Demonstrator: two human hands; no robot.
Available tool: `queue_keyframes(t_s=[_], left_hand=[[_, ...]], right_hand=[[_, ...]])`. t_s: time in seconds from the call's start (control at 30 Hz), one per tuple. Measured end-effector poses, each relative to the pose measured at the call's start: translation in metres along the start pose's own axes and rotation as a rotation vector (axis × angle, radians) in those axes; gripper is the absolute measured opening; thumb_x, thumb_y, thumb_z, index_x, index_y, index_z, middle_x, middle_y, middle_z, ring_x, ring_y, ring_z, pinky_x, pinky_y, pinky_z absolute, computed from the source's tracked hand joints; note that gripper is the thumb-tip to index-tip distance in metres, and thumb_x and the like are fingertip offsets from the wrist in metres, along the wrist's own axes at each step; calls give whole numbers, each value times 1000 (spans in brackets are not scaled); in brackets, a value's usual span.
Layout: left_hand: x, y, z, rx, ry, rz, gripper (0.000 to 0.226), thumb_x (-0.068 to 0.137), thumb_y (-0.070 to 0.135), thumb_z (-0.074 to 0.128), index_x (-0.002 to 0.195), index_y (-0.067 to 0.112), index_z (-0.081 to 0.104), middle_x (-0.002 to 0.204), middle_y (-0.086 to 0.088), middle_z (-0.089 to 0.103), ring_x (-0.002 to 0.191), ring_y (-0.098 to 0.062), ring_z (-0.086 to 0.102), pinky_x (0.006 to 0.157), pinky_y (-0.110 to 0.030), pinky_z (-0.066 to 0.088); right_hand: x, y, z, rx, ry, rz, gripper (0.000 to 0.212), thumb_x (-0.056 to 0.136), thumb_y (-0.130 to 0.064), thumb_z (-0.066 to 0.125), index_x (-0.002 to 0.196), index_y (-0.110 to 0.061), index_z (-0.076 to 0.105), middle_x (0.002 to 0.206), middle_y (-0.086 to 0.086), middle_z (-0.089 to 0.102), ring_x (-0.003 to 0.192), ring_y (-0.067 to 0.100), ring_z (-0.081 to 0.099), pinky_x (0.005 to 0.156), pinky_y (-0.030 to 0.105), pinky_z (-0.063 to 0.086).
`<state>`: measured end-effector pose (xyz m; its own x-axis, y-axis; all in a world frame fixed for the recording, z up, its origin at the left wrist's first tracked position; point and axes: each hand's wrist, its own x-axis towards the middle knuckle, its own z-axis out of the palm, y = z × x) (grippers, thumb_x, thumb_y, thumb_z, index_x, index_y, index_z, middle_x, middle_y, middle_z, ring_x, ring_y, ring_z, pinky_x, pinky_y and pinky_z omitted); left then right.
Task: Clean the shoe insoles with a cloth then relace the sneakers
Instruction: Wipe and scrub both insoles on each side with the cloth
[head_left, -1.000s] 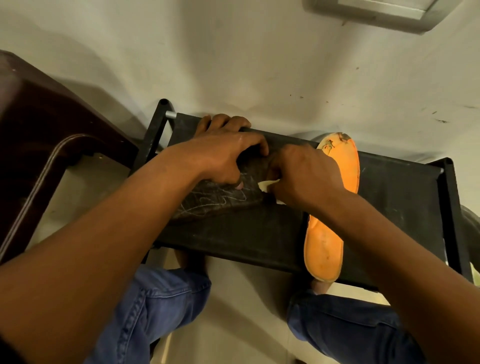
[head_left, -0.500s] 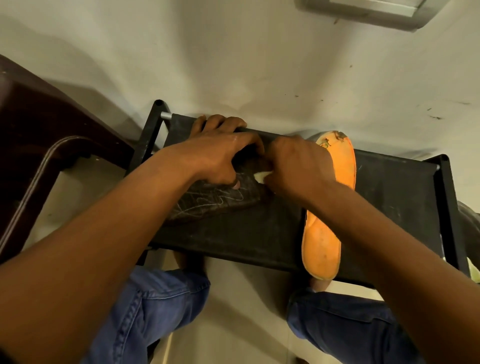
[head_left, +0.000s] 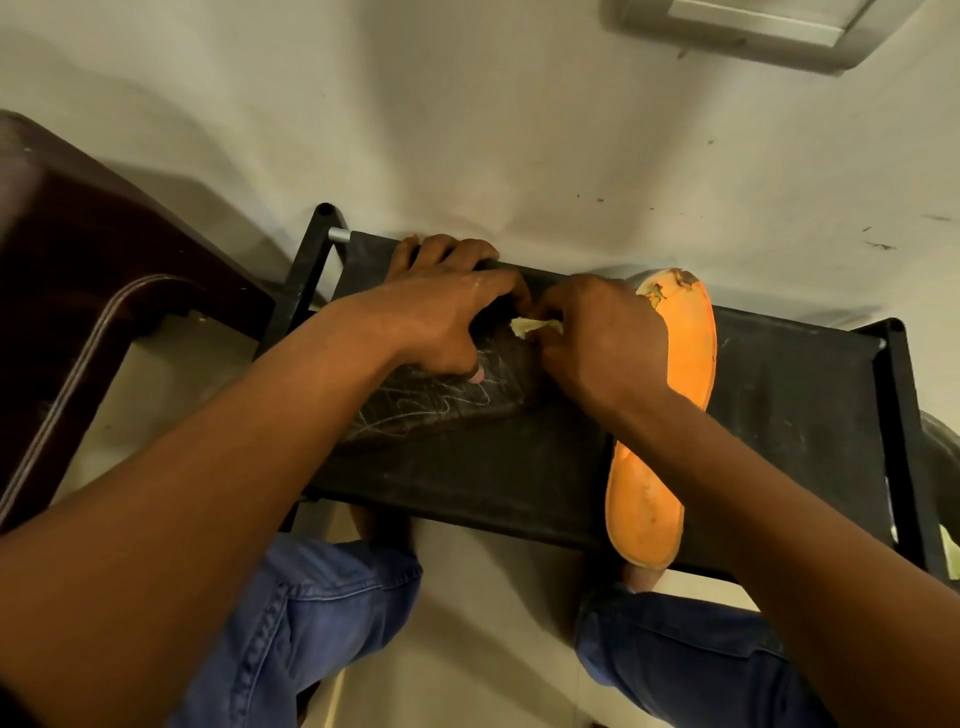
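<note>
Pale crumpled cloth scrap (head_left: 535, 326) now shows more than a second ago, pinched in right hand (head_left: 597, 338) fingers atop dark scribbled insole (head_left: 441, 405). Left hand (head_left: 441, 317) grips that insole on black fabric rack (head_left: 779, 415). Orange foam insole (head_left: 654, 467) lies beside, under right wrist.

The dark insole (head_left: 441, 410) lies flat on the black rack, angled with its far end toward the middle, and it's covered in pale scribbly scuff lines. Orange insole (head_left: 660, 452) sits just to its right, running front to back with its near end hanging over the rack's edge, and the far tip is chewed up and peeling. A small crumpled pale cloth (head_left: 535, 327) is bunched over the dark insole's far end.
</note>
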<state>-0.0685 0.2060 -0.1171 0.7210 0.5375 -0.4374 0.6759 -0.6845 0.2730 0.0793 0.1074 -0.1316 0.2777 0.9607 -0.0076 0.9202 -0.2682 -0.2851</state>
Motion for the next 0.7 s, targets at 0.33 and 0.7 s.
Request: queue_keyframes(t_s=[0.33, 0.7], left_hand=[[1, 1, 0, -15, 8, -1, 81, 71, 35, 86, 135, 52, 40, 161, 5, 16, 150, -29, 6, 123, -57, 0], [2, 1, 1, 14, 7, 1, 88, 72, 39, 86, 142, 49, 34, 162, 4, 15, 151, -29, 6, 123, -57, 1]], right_hand=[[-2, 5, -2, -98, -133, -53, 17, 82, -30, 72, 98, -23, 74, 91, 0, 68, 82, 22, 64, 57, 29, 45], [8, 7, -4, 53, -292, -146, 16, 79, -26, 77, 94, -22, 78, 98, -1, 70, 86, 20, 65, 68, 35, 55]])
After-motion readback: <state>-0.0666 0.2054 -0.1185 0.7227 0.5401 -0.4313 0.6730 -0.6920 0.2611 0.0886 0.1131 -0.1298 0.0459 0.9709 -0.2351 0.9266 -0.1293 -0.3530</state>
